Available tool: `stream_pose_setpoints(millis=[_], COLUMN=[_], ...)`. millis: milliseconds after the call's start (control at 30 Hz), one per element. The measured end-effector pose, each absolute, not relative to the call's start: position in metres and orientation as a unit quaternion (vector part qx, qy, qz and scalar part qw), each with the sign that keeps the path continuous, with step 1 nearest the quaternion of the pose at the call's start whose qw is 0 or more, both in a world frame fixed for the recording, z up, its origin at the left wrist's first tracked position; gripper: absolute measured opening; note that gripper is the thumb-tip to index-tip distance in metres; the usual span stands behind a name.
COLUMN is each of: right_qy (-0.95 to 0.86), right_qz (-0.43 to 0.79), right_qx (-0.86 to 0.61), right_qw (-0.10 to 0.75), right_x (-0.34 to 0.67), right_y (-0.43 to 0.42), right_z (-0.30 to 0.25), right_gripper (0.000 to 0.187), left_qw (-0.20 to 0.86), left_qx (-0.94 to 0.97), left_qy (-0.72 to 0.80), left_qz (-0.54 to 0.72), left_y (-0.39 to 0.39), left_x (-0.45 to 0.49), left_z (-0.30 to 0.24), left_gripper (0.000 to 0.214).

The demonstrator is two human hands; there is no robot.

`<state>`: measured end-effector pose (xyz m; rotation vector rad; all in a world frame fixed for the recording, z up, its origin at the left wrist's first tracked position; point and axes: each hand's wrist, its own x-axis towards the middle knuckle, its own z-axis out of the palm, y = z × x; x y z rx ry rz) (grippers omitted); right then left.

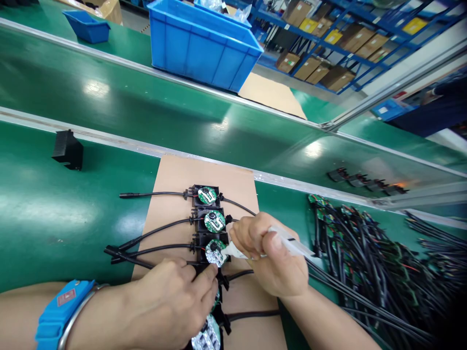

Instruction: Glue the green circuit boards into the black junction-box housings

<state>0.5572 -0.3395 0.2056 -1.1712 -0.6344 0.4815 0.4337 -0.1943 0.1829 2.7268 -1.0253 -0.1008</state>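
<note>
My right hand is closed around a white squeeze tube. Its nozzle points down at the third round circuit board in a column of small black housings. My left hand lies over the housings lower down, fingers stretched out, with the index fingertip touching that board's lower edge. Farther up sit two more green boards, an upper one and a lower one, each bearing a white paste line. Below my left hand another board with a silvery face shows; the housings between are partly hidden.
Brown cardboard lies under the housings, whose black cables stick out both sides. A heap of wired boards is at the right. A black ribbed part stands left. A blue crate stands beyond the clear partition.
</note>
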Motion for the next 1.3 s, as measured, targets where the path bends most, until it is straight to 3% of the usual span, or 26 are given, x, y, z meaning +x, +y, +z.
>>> stream_pose_setpoints(millis=[267,567,833,1300], right_qy=[-0.31,-0.273,-0.344,-0.348], right_qz=[0.188,0.248,0.251,0.261], right_qx=[-0.553,-0.538,-0.51,-0.551], right_qw=[0.75,0.758,0.747,0.712], right_x=[0.563,0.52,0.491,0.489], right_y=[-0.334,-0.359,-0.339,-0.353], right_z=[0.2,0.234,0.202,0.206], right_gripper=[0.035,0.04,0.035,0.035], left_qw=[0.119,0.109,0.133,0.128], left_qx=[0.93,0.911,0.939,0.941], left_qy=[-0.348,-0.395,-0.314,-0.313], left_qz=[-0.017,0.035,-0.05,-0.023], left_y=[-0.192,-0.209,-0.204,-0.205], left_x=[0.438,0.394,0.364,0.363], left_z=[0.187,0.192,0.186,0.18], left_gripper=[0.04,0.033,0.061,0.052])
